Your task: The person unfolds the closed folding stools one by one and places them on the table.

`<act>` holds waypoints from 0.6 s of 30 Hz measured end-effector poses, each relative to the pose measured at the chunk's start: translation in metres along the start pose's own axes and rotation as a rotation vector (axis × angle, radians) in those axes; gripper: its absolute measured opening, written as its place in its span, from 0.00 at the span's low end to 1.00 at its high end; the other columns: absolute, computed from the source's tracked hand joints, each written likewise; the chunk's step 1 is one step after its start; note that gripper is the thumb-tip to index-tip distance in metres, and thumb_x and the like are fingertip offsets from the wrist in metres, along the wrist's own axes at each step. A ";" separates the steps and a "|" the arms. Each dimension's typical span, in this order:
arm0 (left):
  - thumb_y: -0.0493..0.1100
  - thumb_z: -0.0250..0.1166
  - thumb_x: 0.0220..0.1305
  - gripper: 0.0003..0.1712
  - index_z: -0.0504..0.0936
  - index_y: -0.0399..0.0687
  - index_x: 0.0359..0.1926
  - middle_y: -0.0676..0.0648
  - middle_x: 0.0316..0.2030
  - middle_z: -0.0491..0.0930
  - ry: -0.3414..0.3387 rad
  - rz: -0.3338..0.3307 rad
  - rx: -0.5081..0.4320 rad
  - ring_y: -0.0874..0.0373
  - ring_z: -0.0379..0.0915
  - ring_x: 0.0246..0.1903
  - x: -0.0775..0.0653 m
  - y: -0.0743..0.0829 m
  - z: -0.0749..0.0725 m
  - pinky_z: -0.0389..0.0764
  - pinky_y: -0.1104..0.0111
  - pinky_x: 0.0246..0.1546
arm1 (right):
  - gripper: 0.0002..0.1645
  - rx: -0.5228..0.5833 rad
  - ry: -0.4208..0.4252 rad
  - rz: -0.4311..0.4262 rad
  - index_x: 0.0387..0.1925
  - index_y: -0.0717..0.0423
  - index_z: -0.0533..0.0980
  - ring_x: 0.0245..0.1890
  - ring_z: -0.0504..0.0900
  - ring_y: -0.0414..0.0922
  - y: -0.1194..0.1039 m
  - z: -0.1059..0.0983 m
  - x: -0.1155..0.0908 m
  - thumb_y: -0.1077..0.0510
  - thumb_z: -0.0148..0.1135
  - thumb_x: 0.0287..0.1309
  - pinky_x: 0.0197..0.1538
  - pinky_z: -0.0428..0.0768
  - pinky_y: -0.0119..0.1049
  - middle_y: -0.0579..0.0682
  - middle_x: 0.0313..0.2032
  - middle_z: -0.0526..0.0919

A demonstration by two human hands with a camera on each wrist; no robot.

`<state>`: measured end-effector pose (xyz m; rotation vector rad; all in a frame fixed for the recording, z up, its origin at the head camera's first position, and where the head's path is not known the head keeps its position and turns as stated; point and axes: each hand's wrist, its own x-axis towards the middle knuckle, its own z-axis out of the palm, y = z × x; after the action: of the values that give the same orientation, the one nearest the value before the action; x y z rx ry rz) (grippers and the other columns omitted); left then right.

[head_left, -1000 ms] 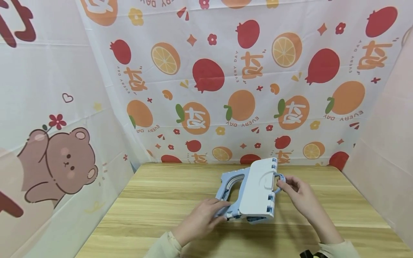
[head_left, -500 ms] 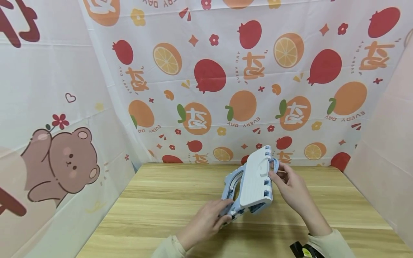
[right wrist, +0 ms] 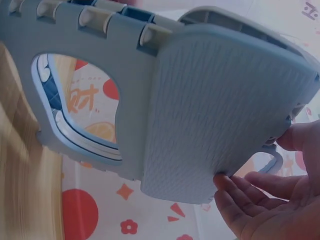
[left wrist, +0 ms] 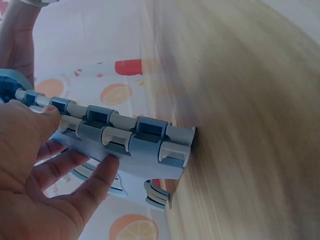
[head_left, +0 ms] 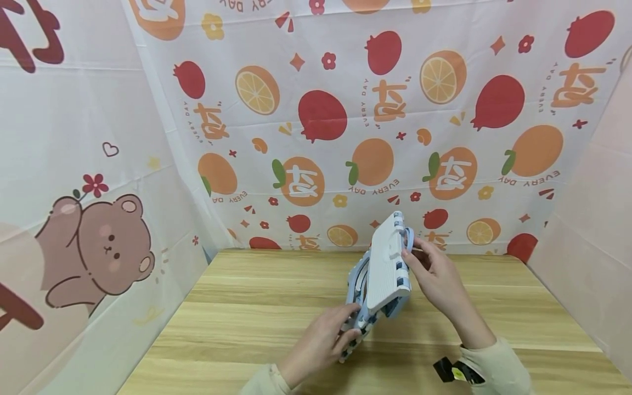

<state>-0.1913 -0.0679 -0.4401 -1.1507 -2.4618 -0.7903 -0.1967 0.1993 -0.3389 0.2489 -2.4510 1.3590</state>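
Observation:
A white and light-blue folding step stool [head_left: 382,269], partly folded, is tilted on edge between both hands. My left hand [head_left: 323,337] grips its lower left leg side, thumb and fingers on opposite faces near the row of hinge knuckles [left wrist: 115,130]. At the upper right edge, my right hand [head_left: 439,277] holds the stool beside its blue loop handle [head_left: 409,240]. Right fingertips [right wrist: 222,181] touch the ridged blue panel [right wrist: 225,105], with the thumb at the edge. A cut-out leg [right wrist: 132,95] extends from this panel. In the left wrist view, the stool's lower corner meets the tabletop.
The wood-grain table [head_left: 237,323] extends around the stool. Behind it hangs a fruit-print cloth [head_left: 276,137], with a bear-print cloth [head_left: 29,164] at left and a pale cloth [head_left: 587,219] at right. A dark device [head_left: 456,370] is at the right cuff.
The stool has tipped steeper, its handle edge swinging up and left. My right hand moved up and left with it, while the left hand shifted slightly right, keeping its grip.

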 end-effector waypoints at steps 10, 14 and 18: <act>0.48 0.61 0.80 0.21 0.77 0.39 0.63 0.46 0.48 0.88 0.026 0.026 0.006 0.54 0.87 0.47 0.005 0.006 0.007 0.90 0.62 0.52 | 0.30 0.032 -0.022 -0.089 0.75 0.59 0.72 0.58 0.86 0.52 -0.005 0.012 0.004 0.46 0.51 0.85 0.55 0.85 0.31 0.59 0.65 0.83; 0.48 0.60 0.81 0.19 0.76 0.39 0.61 0.45 0.48 0.87 0.014 0.007 -0.014 0.53 0.88 0.48 0.009 0.010 0.010 0.90 0.63 0.51 | 0.32 0.034 -0.041 -0.118 0.78 0.60 0.68 0.73 0.77 0.59 -0.004 0.017 0.004 0.46 0.46 0.86 0.71 0.80 0.55 0.60 0.76 0.74; 0.46 0.61 0.81 0.18 0.76 0.38 0.61 0.45 0.49 0.87 0.022 -0.002 -0.039 0.53 0.87 0.49 0.012 0.013 0.015 0.90 0.65 0.51 | 0.33 0.046 -0.063 -0.145 0.81 0.59 0.64 0.82 0.63 0.63 -0.002 0.019 0.001 0.46 0.41 0.88 0.78 0.65 0.69 0.60 0.81 0.65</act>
<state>-0.1900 -0.0446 -0.4421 -1.1477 -2.4398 -0.8511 -0.2011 0.1824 -0.3466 0.4775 -2.4019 1.3652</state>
